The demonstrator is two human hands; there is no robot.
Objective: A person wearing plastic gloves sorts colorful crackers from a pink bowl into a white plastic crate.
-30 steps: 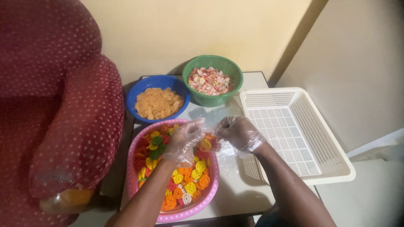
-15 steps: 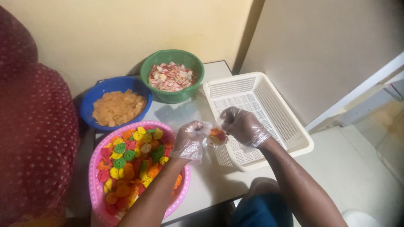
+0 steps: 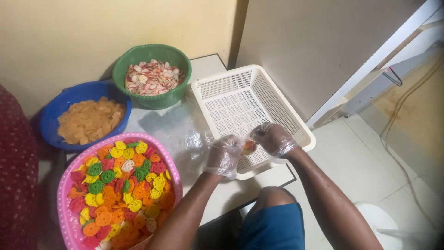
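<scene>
Gloved left hand (image 3: 225,155) and right hand (image 3: 274,138): fingers pinching one small orange snack piece (image 3: 249,147) between them, over white basket (image 3: 252,115). Advice: light grip, low over basket.

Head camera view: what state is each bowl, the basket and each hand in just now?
Pink bowl: full of multicoloured round crackers.
Blue bowl: holds tan chips.
Green bowl: holds pink-white chips.
White basket: empty.
Left hand: gloved, pinching a small orange piece.
Right hand: gloved, on the same piece.
</scene>
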